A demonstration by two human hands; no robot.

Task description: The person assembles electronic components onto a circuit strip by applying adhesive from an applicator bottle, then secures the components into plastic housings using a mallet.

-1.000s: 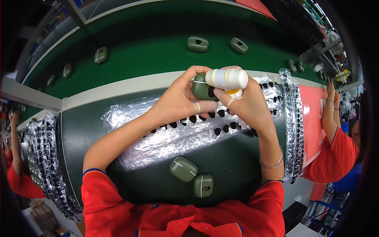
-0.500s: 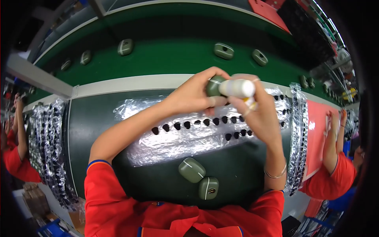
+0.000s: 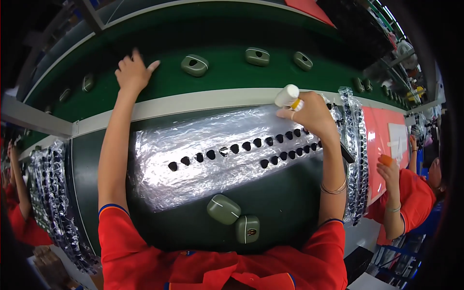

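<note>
We see the belt [image 3: 227, 77] beyond the sheet [image 3: 183, 189]. Past the sheet's far left corner we find the left hand [image 3: 133, 76], fingers spread; by the sheet's far right edge, the right hand [image 3: 313, 113]. Cases [image 3: 195, 70] lie beyond the sheet, two on its near side. The right hand pinches the bottle [image 3: 286, 95].

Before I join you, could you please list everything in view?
Belt: one, green, far side.
Bench: one, dark green, near side.
Cases: two, green, on the bench; at least seven more on the belt.
Film: one, clear, on the bench.
Pieces: many, black, on the film.
Bundles: two, silvery, left and right.
Mats: at least two, red, right and top.
Bottle: one, white, right of centre.
Co-workers: at least two, red-sleeved, at the sides.
Sleeves: two, red, at bottom.
Left hand: one, bare, over the belt.
Right hand: one, bare, holding the bottle.
</note>
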